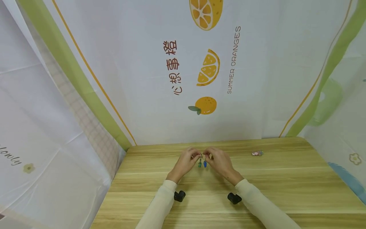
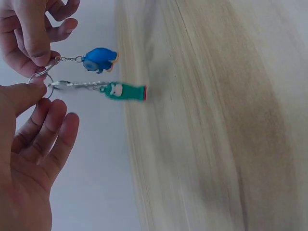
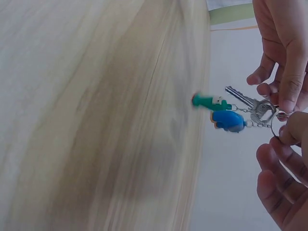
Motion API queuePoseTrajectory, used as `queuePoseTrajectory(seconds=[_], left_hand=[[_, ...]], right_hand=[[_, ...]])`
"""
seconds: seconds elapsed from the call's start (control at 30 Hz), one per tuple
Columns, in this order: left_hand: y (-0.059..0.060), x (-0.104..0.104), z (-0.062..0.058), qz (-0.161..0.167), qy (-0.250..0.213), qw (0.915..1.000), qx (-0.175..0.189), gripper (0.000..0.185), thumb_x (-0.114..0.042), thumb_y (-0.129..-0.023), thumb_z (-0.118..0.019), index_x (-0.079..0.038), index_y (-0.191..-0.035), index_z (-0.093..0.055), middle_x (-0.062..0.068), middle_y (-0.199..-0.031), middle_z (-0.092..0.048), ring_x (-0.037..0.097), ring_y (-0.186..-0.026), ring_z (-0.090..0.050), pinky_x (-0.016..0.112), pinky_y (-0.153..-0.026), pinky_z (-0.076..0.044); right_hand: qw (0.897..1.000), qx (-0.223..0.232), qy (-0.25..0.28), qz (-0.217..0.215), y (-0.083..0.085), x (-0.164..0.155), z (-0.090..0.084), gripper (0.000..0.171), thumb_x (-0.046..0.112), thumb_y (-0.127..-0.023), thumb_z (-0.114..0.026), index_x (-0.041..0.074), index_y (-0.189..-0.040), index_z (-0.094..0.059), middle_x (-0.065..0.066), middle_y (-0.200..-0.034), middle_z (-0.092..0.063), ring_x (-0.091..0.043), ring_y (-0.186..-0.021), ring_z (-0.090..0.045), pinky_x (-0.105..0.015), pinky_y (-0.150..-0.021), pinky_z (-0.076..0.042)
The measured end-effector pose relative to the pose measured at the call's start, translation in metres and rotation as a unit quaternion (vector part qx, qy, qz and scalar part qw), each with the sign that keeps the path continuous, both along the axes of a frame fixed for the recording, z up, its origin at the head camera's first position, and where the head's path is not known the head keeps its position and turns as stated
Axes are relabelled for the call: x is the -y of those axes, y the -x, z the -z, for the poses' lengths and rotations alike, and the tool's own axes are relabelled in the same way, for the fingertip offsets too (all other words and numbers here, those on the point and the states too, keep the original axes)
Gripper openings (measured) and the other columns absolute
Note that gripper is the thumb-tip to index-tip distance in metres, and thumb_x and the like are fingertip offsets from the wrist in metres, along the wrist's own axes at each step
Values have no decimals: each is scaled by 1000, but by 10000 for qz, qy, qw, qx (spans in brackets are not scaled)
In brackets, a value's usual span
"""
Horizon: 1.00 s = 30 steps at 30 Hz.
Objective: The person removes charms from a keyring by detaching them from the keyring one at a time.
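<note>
My left hand point(image 1: 187, 160) and right hand point(image 1: 219, 160) meet above the far part of the wooden table, each pinching a metal key ring point(image 3: 273, 129) between thumb and finger. Linked to the ring are a silver key point(image 3: 240, 98) and two small figure charms on short chains. One charm is a green figure point(image 2: 126, 91) with a red base; the other is a blue figure point(image 2: 100, 58) with orange edges. In the head view both charms dangle between the hands. The fingertips partly cover the ring.
A small pink and grey figure point(image 1: 257, 153) lies on the wooden table point(image 1: 206, 181) to the right of my hands. Black devices point(image 1: 179, 196) sit by the wrists. Behind the table hangs a white cloth point(image 1: 246, 114) printed with oranges.
</note>
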<state>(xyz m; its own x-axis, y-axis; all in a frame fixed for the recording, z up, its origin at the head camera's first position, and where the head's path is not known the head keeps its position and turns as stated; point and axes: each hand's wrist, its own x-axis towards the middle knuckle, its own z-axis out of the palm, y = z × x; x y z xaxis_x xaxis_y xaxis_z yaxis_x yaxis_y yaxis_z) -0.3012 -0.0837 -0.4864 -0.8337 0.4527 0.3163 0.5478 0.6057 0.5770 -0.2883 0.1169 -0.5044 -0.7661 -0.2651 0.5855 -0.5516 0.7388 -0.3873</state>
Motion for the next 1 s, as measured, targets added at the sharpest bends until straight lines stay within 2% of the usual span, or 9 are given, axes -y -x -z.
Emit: queuePoseTrajectory(seconds=[0.2, 0.67, 0.83, 1.0], left_hand=[[-1, 0, -1, -37, -73, 10000, 1, 18, -19, -108, -65, -8, -116, -77, 6, -114, -70, 15, -94, -68, 26, -83, -59], [-2, -4, -1, -23, -367, 9990, 234, 15, -13, -107, -66, -5, -113, -77, 5, -107, -74, 13, -92, -68, 26, -85, -60], [-1, -4, 0, -5, -419, 9990, 158, 14, -12, -107, -66, -5, -113, -78, 6, -105, -74, 13, -90, -69, 26, -83, -60], [-1, -5, 0, -35, -431, 9989, 183, 15, -12, -107, -66, -5, -113, -77, 6, -103, -74, 13, -88, -69, 24, -82, -60]], right_hand=[[9999, -69, -69, -87, 0, 0, 0, 9, 9, -95, -80, 16, -101, -79, 1, -98, -76, -11, -68, -67, -17, -54, -46], [9992, -65, 255, -317, 0, 0, -1, 14, 7, -96, -80, 13, -108, -75, 0, -100, -76, -13, -74, -70, -19, -57, -48], [9984, 143, 466, -302, 0, -1, 1, 19, 5, -95, -80, 12, -112, -74, -1, -102, -75, -9, -71, -67, -19, -56, -47], [9966, 549, 560, -238, 1, -2, 0, 16, 7, -95, -79, 14, -107, -71, -1, -100, -74, -7, -71, -66, -20, -57, -48]])
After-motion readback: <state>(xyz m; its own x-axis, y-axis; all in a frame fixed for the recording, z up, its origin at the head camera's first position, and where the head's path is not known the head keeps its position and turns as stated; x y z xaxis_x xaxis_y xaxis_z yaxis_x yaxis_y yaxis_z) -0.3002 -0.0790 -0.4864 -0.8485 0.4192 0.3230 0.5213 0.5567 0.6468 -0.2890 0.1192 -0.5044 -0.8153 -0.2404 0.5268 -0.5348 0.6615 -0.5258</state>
